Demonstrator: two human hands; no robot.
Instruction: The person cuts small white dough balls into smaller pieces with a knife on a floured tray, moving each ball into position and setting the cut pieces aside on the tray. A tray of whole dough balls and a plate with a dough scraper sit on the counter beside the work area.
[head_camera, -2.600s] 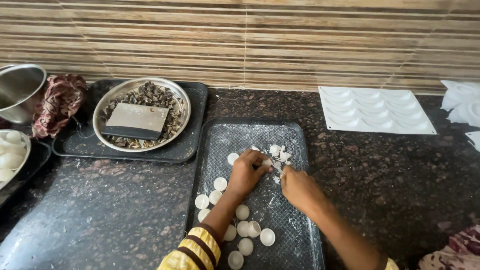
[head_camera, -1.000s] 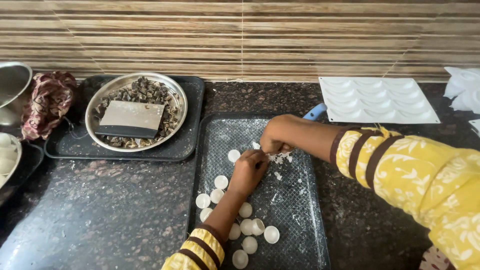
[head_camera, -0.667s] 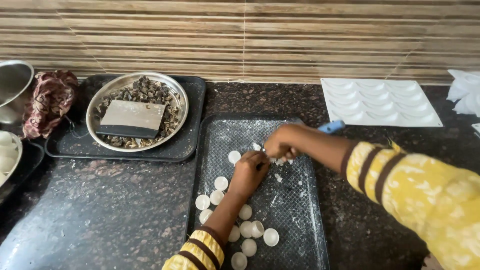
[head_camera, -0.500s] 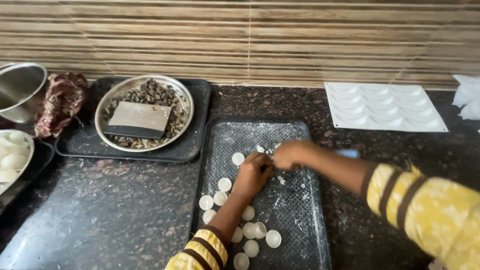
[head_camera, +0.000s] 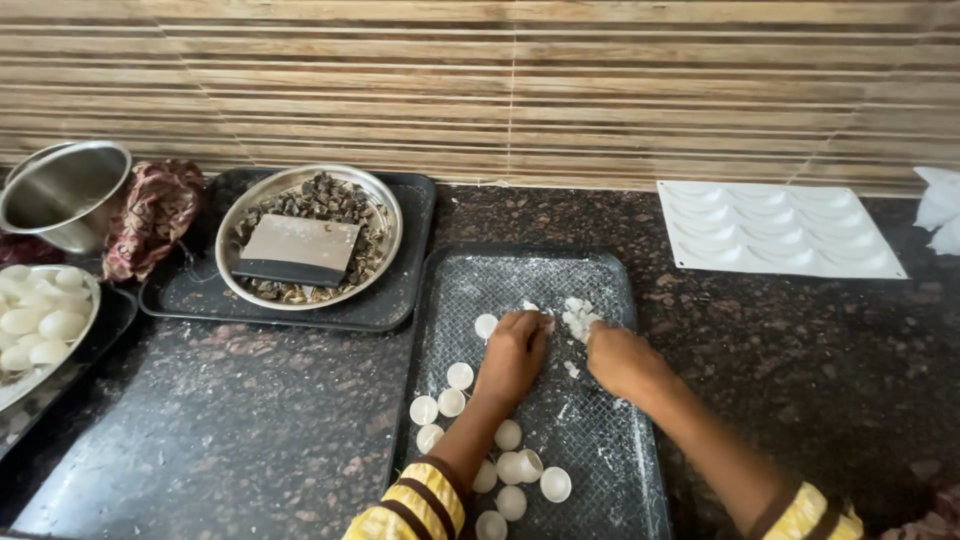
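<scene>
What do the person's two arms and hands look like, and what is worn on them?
Both hands, left hand and right hand, are bare: no gloves, no rings visible. Each forearm is uncovered up to a pushed-back yellow sleeve with dark brown stripes at the cuff.

Dark speckled stone counter — bears two black trays, white mould sheet, steel bowl.

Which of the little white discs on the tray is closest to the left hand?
The disc just left of the left hand's fingers, highest on the tray; the others lie lower down.
</scene>
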